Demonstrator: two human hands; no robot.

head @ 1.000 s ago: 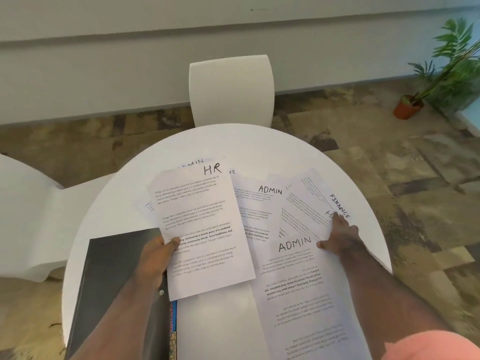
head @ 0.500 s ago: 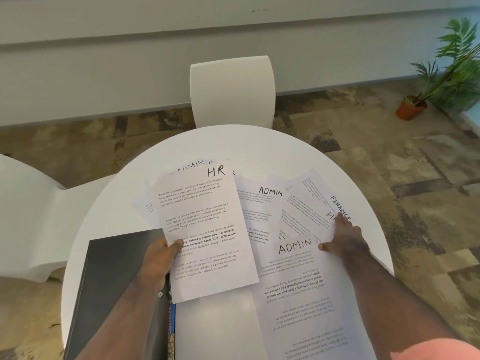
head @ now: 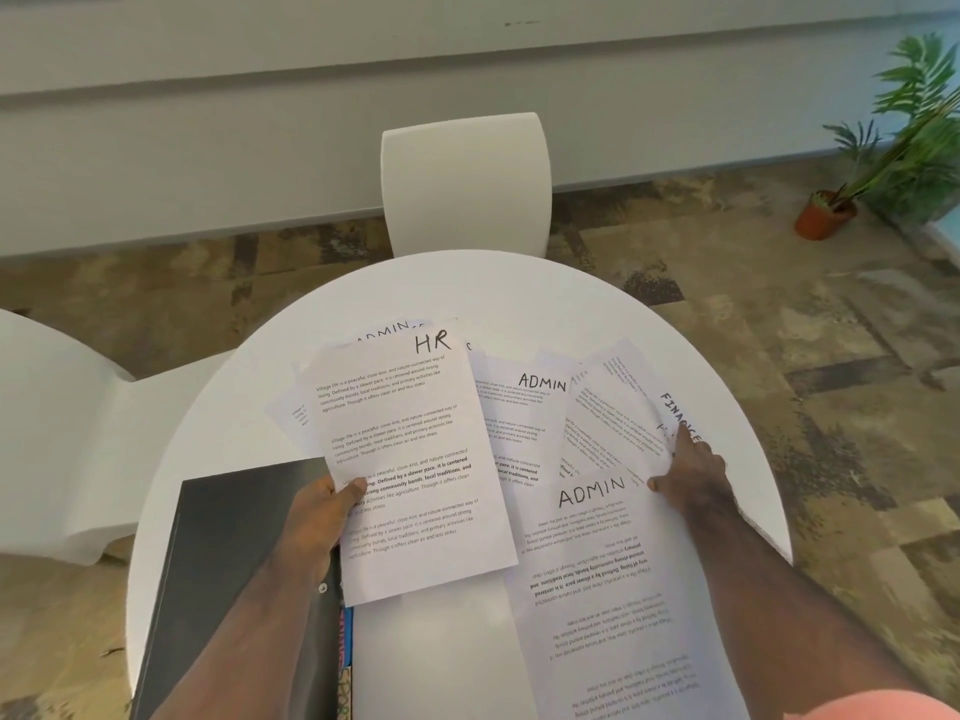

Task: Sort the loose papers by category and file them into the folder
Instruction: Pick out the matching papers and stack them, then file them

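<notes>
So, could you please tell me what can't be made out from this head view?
- Label under the right hand: only an "H" shows beneath the FINANCE sheet; the fingers cover the rest.
- Rear sheet: the HR sheet, gripped by the left hand, hides all but "ADMIN".
- Dark folder: the left forearm and the frame's bottom edge hide its near end.
- Body text: mostly too small to read.

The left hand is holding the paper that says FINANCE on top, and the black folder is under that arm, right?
Not quite. In the head view, the paper that the left hand holds says HR on top, not FINANCE. The FINANCE paper lies on the far right of the table, where the right hand touches it. The black folder is under the left arm, as you said.
</notes>
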